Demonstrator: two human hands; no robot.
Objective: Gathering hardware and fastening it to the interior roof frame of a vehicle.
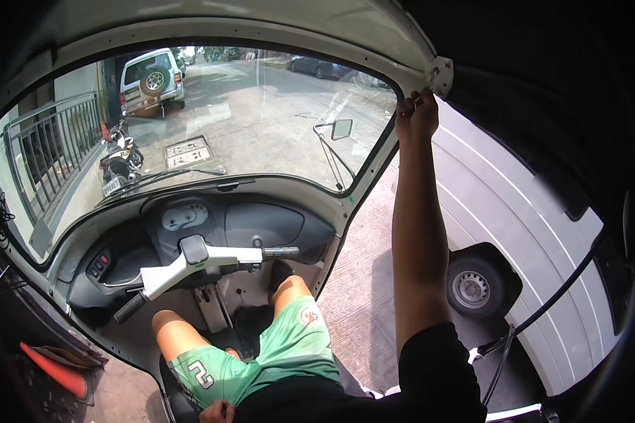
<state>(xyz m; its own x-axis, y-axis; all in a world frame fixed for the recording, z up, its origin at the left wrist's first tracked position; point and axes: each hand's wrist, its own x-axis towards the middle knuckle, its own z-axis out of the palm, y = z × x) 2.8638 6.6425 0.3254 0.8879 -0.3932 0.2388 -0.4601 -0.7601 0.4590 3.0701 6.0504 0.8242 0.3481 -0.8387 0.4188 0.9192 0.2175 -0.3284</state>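
Observation:
My right arm reaches up to the top right corner of the windshield frame (369, 176). There my right hand (418, 116) is closed, its fingers curled beside the pillar, just below a pale metal bracket (441, 76). What it grips, if anything, is hidden. Low in the picture, my left hand (217, 412) rests near my lap with its fingers curled. It is partly cut off by the lower edge, and its contents do not show. Neither hand touches the white handlebar (183, 264) with its dark grips in front of my knees.
A dark dashboard (261, 224) with a gauge cluster (184, 216) spans the front. Through the windshield stand a motorcycle (122, 161), a white off-road car (152, 81) and a side mirror (341, 129). A white van (501, 190) is close on the right; an orange cone (60, 374) lies at left.

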